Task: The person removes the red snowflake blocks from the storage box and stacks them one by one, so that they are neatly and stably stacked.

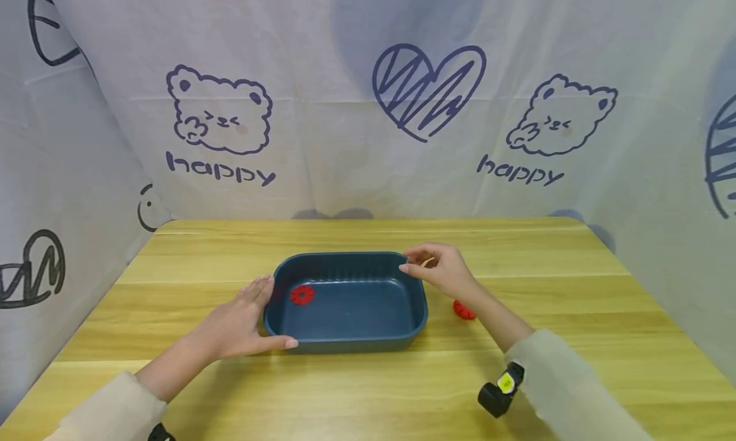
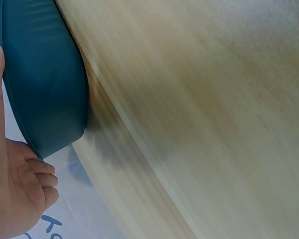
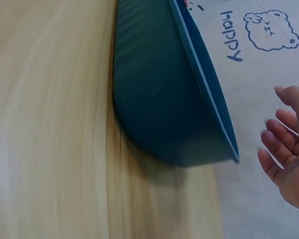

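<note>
A dark teal plastic basin (image 1: pixel 347 346) sits on the wooden table. Inside it, toward the left end, lies a red notched disc (image 1: pixel 301 294). My left hand (image 1: pixel 244 319) spans the basin's front left corner, fingers along the left side and thumb stretched along the front rim. In the left wrist view the basin's wall (image 2: pixel 45 74) stands beside that hand's thumb and fingers. Over the back right corner hovers my right hand (image 1: pixel 439 268), fingers loosely bent, holding nothing. The right wrist view shows its fingertips (image 3: pixel 274 142) apart from the basin's rim.
A second red notched disc (image 1: pixel 463 310) lies on the table (image 1: pixel 575 287) right of the basin, partly hidden behind the right forearm. A white printed cloth (image 1: pixel 322 140) hangs behind the table and along both sides. Dark wrist cameras (image 1: pixel 499 393) are strapped at the sleeves.
</note>
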{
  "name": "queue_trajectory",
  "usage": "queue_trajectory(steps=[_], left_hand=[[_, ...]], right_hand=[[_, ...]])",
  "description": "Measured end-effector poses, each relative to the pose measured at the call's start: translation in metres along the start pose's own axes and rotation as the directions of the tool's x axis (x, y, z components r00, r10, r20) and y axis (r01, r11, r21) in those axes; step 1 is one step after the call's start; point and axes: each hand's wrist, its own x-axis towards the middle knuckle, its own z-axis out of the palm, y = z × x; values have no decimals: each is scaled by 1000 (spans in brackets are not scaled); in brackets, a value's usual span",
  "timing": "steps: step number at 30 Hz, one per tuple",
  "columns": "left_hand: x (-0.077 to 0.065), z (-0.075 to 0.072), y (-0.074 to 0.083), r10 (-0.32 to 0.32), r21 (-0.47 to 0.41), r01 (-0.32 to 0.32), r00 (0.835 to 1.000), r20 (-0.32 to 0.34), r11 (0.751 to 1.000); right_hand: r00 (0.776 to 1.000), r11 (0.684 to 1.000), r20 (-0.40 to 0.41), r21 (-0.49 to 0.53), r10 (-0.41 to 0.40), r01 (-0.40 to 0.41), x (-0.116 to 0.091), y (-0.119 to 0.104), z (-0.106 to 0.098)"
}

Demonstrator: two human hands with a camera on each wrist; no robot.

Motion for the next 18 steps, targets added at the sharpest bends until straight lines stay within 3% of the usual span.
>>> queue_trajectory(steps=[12, 18], left_hand=[[0, 0, 1, 1, -2, -1, 1000, -4, 1000], [-1, 1, 0, 0, 2, 0, 1000, -7, 1000]], right_hand=[[996, 997, 46, 20, -72, 71, 10, -14, 27], [996, 997, 66, 57, -63, 59, 14, -16, 40]])
